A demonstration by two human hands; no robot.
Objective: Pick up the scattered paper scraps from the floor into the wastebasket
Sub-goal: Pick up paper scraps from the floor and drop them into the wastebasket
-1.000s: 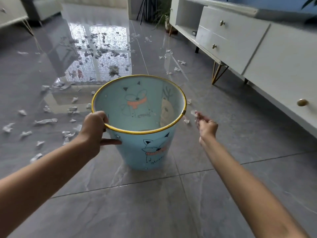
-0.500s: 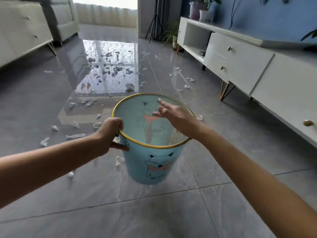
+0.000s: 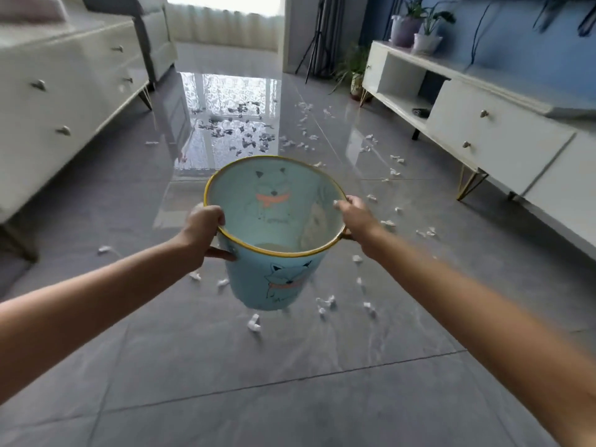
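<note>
A light blue wastebasket (image 3: 277,285) with a yellow rim and a fox drawing hangs above the grey tiled floor, held between both hands. My left hand (image 3: 201,229) grips the rim on its left side, thumb outside on the wall. My right hand (image 3: 356,217) grips the rim on the right side. Several white paper scraps (image 3: 325,303) lie on the floor under and around the basket, one scrap (image 3: 253,323) just in front of it. Many more scraps (image 3: 245,137) are scattered farther ahead in the bright window reflection.
A white drawer cabinet (image 3: 61,101) stands on the left, and a long white TV cabinet (image 3: 490,137) on thin gold legs runs along the right wall. Potted plants (image 3: 416,30) sit on its far end. A tripod (image 3: 317,43) stands at the back.
My right hand went from over the basket's mouth to gripping its right rim. The basket has been lifted off the floor and the view has moved forward along the room.
</note>
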